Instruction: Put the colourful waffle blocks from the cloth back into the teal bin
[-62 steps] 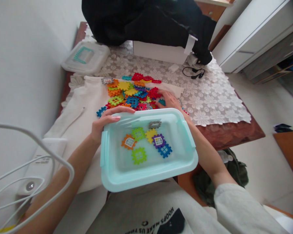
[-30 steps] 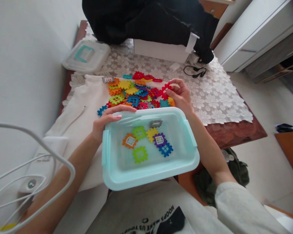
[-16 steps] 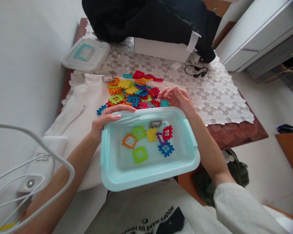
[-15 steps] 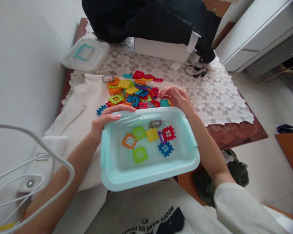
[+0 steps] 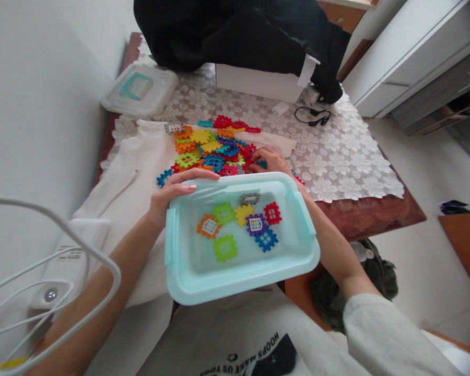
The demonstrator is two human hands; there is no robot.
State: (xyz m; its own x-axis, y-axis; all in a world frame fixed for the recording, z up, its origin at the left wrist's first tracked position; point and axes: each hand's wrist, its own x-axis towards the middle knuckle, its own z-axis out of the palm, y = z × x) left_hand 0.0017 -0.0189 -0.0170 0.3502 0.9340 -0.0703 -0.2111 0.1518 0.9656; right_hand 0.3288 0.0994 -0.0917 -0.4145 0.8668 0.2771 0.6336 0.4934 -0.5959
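Note:
In the head view, my left hand point(image 5: 175, 194) grips the far left rim of a light teal plastic tub point(image 5: 191, 284), thumb over the edge. The tub is tilted towards me. Inside lie several notched square building tiles: a purple one point(image 5: 256, 224) overlapping a blue one point(image 5: 267, 241), plus red, yellow, orange, green and grey ones. Beyond the rim, my right hand point(image 5: 272, 159) is at the right side of a heap of similar tiles point(image 5: 213, 162). Its fingers curl round a teal tile point(image 5: 261, 164), partly hidden by them. My right forearm runs along the tub's right side.
The heap lies on a white cloth point(image 5: 149, 143) over a lace tablecloth point(image 5: 337, 175). A clear lid point(image 5: 156, 96) rests at the back left. Behind stands a white box point(image 5: 258, 82) under black fabric point(image 5: 238, 36), with black earphones point(image 5: 315, 117) nearby. White cables point(image 5: 102, 256) loop at the left.
My right hand has moved left and down onto the tile heap, its fingers now curled there. The purple tile in the tub has dropped from standing on edge to lying flatter. My left hand keeps its hold.

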